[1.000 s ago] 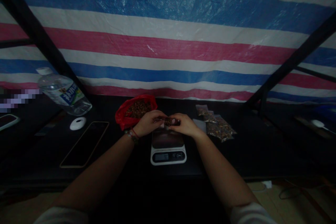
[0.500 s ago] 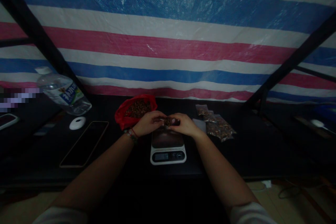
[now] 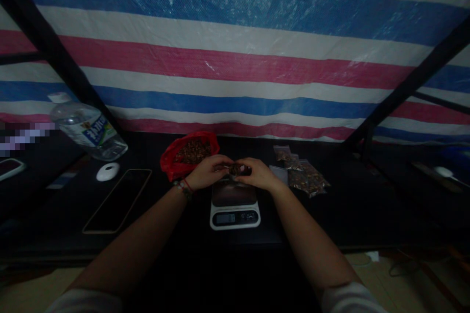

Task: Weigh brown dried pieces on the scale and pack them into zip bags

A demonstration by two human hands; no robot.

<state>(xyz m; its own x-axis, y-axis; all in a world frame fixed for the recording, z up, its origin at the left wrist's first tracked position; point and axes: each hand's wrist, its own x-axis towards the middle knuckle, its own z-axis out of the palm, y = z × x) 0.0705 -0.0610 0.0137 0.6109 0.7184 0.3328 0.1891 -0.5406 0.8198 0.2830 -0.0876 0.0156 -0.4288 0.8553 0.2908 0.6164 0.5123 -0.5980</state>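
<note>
Both hands meet over the back of a white kitchen scale [image 3: 235, 220]. My left hand [image 3: 209, 172] and my right hand [image 3: 257, 173] pinch opposite sides of a small clear plastic bag [image 3: 235, 170] with brown, seed-like pieces in it. Its lower edge is close to the scale's dark plate; whether it rests there I cannot tell. Just left of the bag, behind my left hand, an open red plastic bag [image 3: 171, 161] is full of the same brown pieces. Several filled zip bags [image 3: 308, 178] lie right of my right hand, beside flat, pale plastic bags [image 3: 279, 174].
On the left of the black table [image 3: 176, 239] are a large clear bottle [image 3: 88, 127], a white mouse [image 3: 107, 171] and a dark phone [image 3: 118, 201]. A striped tarp [image 3: 235, 73] hangs behind, between slanted black metal bars [image 3: 404, 85]. A white cable lies far right.
</note>
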